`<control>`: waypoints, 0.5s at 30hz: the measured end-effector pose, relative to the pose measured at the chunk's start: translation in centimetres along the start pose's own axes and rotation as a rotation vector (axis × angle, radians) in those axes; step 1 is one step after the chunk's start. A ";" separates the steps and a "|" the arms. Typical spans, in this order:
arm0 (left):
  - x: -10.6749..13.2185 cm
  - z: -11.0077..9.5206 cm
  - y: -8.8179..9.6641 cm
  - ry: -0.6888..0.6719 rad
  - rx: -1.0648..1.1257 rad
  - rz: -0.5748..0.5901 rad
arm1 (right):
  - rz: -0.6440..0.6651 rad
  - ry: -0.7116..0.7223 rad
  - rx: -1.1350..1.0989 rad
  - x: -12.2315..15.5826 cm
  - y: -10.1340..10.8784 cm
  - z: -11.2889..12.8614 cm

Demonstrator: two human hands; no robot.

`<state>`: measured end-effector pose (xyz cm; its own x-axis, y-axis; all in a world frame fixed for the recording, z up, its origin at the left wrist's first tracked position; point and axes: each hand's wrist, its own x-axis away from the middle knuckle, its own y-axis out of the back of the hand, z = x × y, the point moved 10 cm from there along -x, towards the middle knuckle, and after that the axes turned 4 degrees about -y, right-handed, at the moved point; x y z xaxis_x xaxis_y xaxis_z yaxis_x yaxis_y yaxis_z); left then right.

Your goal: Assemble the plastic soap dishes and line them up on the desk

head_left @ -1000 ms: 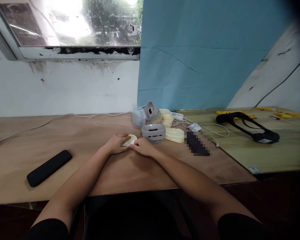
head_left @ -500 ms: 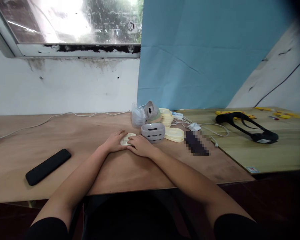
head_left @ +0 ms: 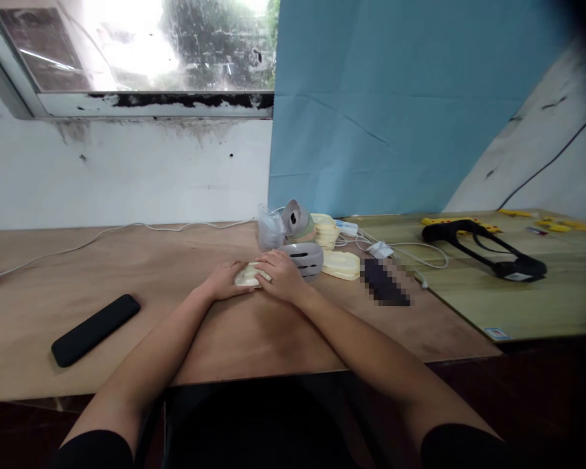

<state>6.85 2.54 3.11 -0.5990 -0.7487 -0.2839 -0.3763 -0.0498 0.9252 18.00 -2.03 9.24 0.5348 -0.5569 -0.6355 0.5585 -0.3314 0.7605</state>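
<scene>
Print on the sticker, at the near edge of the right table, is too small to read; its border looks blue, with reddish marks inside. Black frame, farther back on that table, bears a pale label, also unreadable.

Between the two hands, near the middle of the brown table, is the cream piece. It is pale and rounded, with a raised rim about a shallow middle; its right end is partly hidden under fingers.

Left hand is half open at the left end, its fingers along the far side and its thumb stretched along the near side, touching the piece. Right hand is loosely curved, fingers bent over the right end. Whether either one grips firmly or only rests there, I cannot tell.

Just beyond the right hand, and partly hidden by it, stands the grey bowl, with dark slots in its wall. To its right lies the low stack of cream pieces; farther back are the tall stack, the grey cup and the clear bag. Black case lies at the near left, well apart from the hands.
</scene>
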 end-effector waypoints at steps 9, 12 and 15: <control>0.0 0.3 -0.2 0.024 -0.011 0.018 | -0.085 -0.338 0.304 0.6 3.0 -5.6; -0.1 0.2 -0.2 0.019 -0.006 0.016 | -0.062 -0.373 0.348 0.7 2.9 -6.2; -0.1 0.1 -0.2 0.012 -0.001 0.019 | -0.061 -0.380 0.369 0.7 2.9 -6.4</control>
<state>6.88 2.67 2.90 -0.5975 -0.7573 -0.2636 -0.3644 -0.0364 0.9305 24.05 1.46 10.19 0.2025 -0.7426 -0.6384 0.2843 -0.5793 0.7640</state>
